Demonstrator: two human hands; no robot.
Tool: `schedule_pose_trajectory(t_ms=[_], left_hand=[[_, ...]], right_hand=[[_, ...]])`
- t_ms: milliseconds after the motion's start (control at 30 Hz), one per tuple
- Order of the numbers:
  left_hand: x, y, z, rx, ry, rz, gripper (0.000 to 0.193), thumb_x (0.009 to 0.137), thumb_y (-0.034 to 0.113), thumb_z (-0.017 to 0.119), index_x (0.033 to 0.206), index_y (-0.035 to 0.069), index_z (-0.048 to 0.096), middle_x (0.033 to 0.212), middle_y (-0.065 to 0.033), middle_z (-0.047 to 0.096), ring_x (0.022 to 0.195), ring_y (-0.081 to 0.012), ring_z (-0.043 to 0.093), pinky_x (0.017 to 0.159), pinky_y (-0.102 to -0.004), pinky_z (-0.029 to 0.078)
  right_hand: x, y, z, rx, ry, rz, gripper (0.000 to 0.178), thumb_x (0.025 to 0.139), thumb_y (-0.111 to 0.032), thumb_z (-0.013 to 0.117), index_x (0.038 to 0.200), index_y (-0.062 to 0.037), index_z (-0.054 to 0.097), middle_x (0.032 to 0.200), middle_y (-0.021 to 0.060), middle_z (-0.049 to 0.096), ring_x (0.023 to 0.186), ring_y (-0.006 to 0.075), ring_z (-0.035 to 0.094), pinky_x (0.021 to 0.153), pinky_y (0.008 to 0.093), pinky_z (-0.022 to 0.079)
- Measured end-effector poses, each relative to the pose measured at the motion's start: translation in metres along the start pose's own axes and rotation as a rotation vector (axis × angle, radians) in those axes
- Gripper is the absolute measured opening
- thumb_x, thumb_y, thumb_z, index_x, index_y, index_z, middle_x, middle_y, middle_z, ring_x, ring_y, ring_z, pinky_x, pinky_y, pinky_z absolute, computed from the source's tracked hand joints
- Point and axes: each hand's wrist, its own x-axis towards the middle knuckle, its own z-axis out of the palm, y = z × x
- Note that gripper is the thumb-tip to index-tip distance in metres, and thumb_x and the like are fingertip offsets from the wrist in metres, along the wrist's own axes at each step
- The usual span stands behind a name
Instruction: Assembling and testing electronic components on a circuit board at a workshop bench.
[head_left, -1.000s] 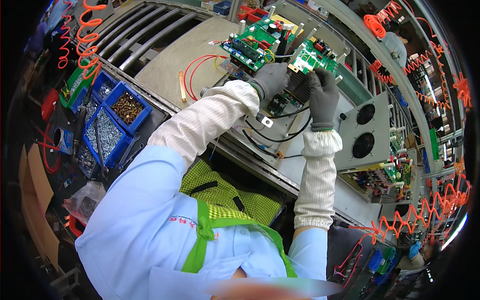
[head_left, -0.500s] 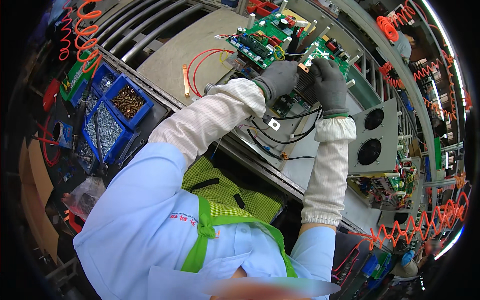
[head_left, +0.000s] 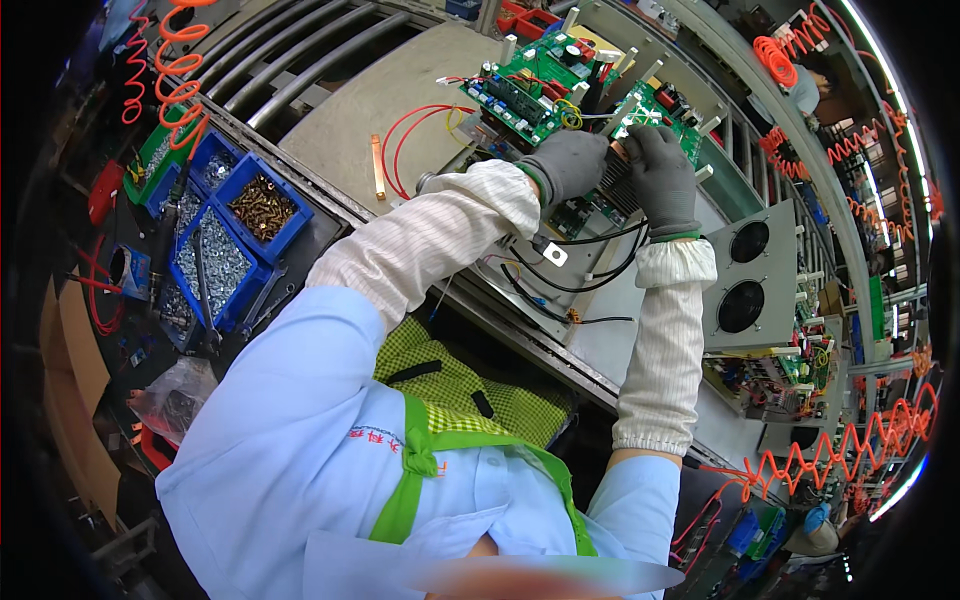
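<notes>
A green printed circuit board with a black finned heat sink (head_left: 622, 180) is clasped from both sides, the grey-gloved left hand (head_left: 566, 164) and grey-gloved right hand (head_left: 658, 175) closed on it, apparently to steady it. It is held above the grey metal chassis (head_left: 560, 270), just beside a second green circuit board (head_left: 525, 90).

Grey workbench (head_left: 400, 100) carries green circuit boards (head_left: 530, 85), red wires (head_left: 415, 130).

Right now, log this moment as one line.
left hand: gripping finned block | right hand: gripping same block | circuit board: behind | screw bins: left
</notes>
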Motion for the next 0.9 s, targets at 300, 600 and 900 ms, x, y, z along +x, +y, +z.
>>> schedule_pose_trajectory(t_ms=[300,600,900], left_hand=[[0.001,-0.009,0.010,-0.108,0.097,-0.006,0.022,0.087,0.021,0.054,0.101,0.003,0.056,0.085,-0.0179,0.064,0.082,-0.0372,0.062,0.075,-0.0467,0.049],[-0.001,-0.006,0.006,-0.109,0.052,-0.111,0.023,0.088,0.021,0.053,0.097,0.000,0.054,0.086,-0.0205,0.063,0.085,-0.0382,0.061,0.078,-0.0463,0.048],[0.006,-0.014,0.012,-0.107,0.039,-0.108,0.022,0.088,0.021,0.053,0.098,0.001,0.055,0.086,-0.0199,0.064,0.084,-0.0376,0.062,0.077,-0.0456,0.049]], right_hand=[[0.003,-0.001,0.006,-0.063,0.075,0.029,0.018,0.090,-0.021,0.056,0.103,-0.0096,0.055,0.098,0.0145,0.059,0.082,0.0358,0.062,0.068,0.0446,0.051],[0.003,0.000,0.005,0.063,0.091,0.065,0.016,0.092,-0.019,0.054,0.103,-0.0076,0.055,0.097,0.0168,0.061,0.086,0.0369,0.062,0.073,0.0440,0.050],[0.003,-0.001,0.000,0.154,0.080,0.086,0.017,0.093,-0.020,0.053,0.101,-0.0055,0.055,0.095,0.0185,0.062,0.087,0.0383,0.061,0.073,0.0444,0.048]])
